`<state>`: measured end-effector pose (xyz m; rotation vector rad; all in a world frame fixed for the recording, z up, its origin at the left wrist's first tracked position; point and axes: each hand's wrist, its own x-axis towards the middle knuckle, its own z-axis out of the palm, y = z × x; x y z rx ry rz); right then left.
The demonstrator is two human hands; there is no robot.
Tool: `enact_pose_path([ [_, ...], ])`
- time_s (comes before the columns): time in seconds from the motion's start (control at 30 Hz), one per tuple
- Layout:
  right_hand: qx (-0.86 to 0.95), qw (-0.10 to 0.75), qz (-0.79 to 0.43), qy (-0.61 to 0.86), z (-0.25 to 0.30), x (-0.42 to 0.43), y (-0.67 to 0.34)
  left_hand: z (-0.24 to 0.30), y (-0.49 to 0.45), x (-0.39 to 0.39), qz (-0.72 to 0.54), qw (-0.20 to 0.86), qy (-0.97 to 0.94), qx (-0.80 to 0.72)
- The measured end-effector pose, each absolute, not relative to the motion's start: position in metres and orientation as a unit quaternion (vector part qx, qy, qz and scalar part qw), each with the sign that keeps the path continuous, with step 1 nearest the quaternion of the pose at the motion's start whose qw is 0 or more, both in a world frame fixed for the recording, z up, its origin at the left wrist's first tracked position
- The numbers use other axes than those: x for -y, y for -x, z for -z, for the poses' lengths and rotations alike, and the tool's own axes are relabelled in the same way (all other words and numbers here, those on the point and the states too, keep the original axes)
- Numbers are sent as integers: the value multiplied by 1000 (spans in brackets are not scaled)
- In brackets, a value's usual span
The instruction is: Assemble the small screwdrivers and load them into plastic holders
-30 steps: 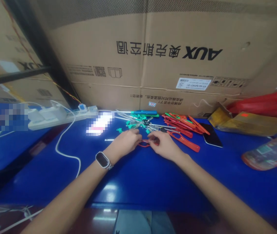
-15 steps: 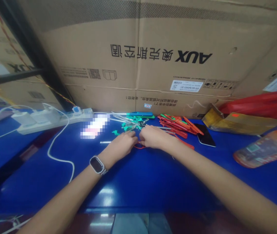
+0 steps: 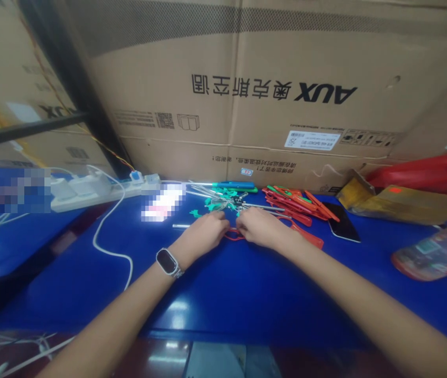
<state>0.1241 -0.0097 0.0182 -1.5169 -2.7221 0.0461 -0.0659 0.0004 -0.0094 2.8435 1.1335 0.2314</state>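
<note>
My left hand (image 3: 207, 232), with a smartwatch (image 3: 168, 261) on its wrist, and my right hand (image 3: 258, 227) meet over a small red plastic loop (image 3: 234, 236) on the blue table (image 3: 239, 294). Both hands have their fingers pinched together on that red piece. Just behind them lies a heap of green plastic parts and thin metal rods (image 3: 219, 198). A pile of red plastic handles (image 3: 298, 206) lies to the right of my right hand.
A big cardboard box (image 3: 270, 89) forms a wall behind the table. A black phone (image 3: 343, 224) lies right of the red pile. A white power strip (image 3: 89, 186) with a cable (image 3: 108, 247) sits left. Packets (image 3: 432, 254) lie at the right edge.
My right hand went from the loop's right side to close against my left hand. The hands stay together on the red piece; the view shifts slightly.
</note>
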Motion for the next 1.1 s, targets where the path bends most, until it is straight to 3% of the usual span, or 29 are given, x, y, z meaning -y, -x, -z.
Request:
enact_pose_path([
  [0.63,910,9,74,409,-4,38,-139,-1,63,10,-49,13,-934,-354],
  [0.83,894,58,69,438,8,44,-141,0,64,11,-71,6,-934,-349],
  [1.1,863,197,-3,465,34,38,-143,0,63,6,-47,-1,-935,-352],
])
